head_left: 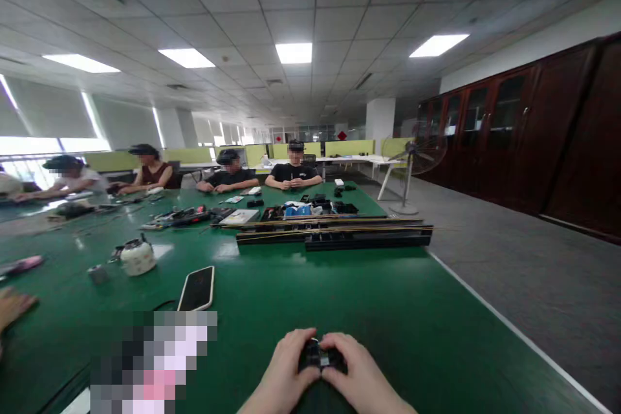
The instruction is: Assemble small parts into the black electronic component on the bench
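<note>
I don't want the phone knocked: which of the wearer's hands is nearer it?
Left. The left hand is nearer the camera than the phone and to its right; the right hand is at about the same depth, farther right.

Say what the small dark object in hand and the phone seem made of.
Small dark object: perhaps glossy plastic, from its glints; partly covered, so metal is possible. Phone: probably smooth glass, from its flat dark face; the pale rim suggests plastic or silicone.

Near: object (325, 358) between your left hand (285, 365) and right hand (358, 369) | left, farther: phone (196, 289) on your table (272, 291) | beyond phone, left: jar (138, 257) | beyond your hands: rails (369, 242) | far right: fan (407, 174), left of cabinets (524, 142)
</note>
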Tool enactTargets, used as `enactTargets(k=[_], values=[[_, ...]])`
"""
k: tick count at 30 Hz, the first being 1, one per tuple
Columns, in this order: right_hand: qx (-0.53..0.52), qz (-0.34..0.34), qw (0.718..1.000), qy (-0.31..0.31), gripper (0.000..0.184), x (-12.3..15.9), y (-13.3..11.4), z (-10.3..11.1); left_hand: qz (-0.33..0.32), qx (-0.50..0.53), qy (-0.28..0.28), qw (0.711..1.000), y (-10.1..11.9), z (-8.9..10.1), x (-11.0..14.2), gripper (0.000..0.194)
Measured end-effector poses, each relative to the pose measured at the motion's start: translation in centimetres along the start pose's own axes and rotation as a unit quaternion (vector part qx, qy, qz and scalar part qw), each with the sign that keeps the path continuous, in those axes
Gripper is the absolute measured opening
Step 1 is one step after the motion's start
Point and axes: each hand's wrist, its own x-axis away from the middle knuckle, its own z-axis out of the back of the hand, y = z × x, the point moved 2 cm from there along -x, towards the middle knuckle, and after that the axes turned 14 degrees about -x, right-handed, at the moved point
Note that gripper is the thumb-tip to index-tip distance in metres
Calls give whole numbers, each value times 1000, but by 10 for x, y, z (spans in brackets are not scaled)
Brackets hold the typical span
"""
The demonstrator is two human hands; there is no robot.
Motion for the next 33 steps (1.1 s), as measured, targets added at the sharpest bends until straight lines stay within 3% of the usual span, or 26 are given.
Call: enactTargets(k=[5,13,20,33], values=[[6,-9,1000,-5,29,0,7,0,-23,-9,15,1000,4,3,3,44],[11,-6,1000,-7,18,0,9,1,-36,-10,11,999,-2,4,4,50],[2,19,1000,-3,17,0,10,2,-48,-19,33,998,-1,2,5,37],[-100,-36,991,85,26,-7,23,7,-39,-20,42,998,2,3,6,41]])
